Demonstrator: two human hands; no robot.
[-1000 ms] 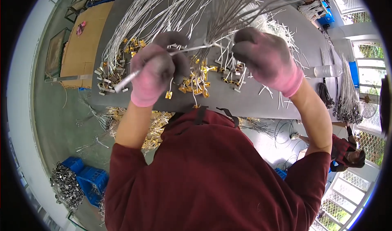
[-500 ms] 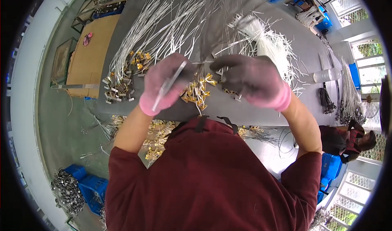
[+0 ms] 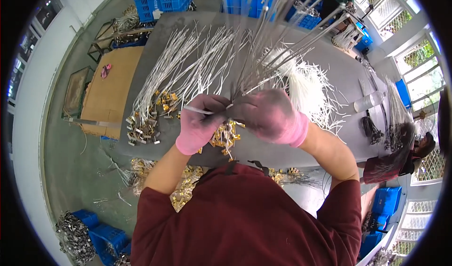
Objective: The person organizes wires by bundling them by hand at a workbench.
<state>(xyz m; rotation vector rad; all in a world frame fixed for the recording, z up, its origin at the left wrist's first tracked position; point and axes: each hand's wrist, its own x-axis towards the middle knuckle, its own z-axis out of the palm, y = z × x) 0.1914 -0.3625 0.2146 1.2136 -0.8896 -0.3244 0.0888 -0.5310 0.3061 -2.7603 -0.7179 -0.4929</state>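
My left hand (image 3: 203, 122), in a pink glove with dark grey fingers, is closed, with a narrow white strip (image 3: 194, 109) like a cable tie sticking out of it. My right hand (image 3: 268, 115), gloved the same way, is closed against it at a bundle of grey wires (image 3: 245, 73). The wires fan upward and outward from between the hands, their far ends blurred. A bit of white shows where the fingers meet; whether the strip circles the bundle is hidden. Below the hands hang brass-coloured terminals (image 3: 225, 136) on white leads.
On the grey table (image 3: 301, 150) lie long white wires (image 3: 188, 59) with brass and metal ends, a thick bundle of white tubing (image 3: 306, 87) and a clear bottle (image 3: 369, 101). Blue crates (image 3: 162, 2) stand beyond it. A co-worker (image 3: 395, 160) is at the right.
My hands have come together at the wire bundle, the right moving left. The white strip has swung from slanting across my left glove to pointing out leftward. The view has tilted up.
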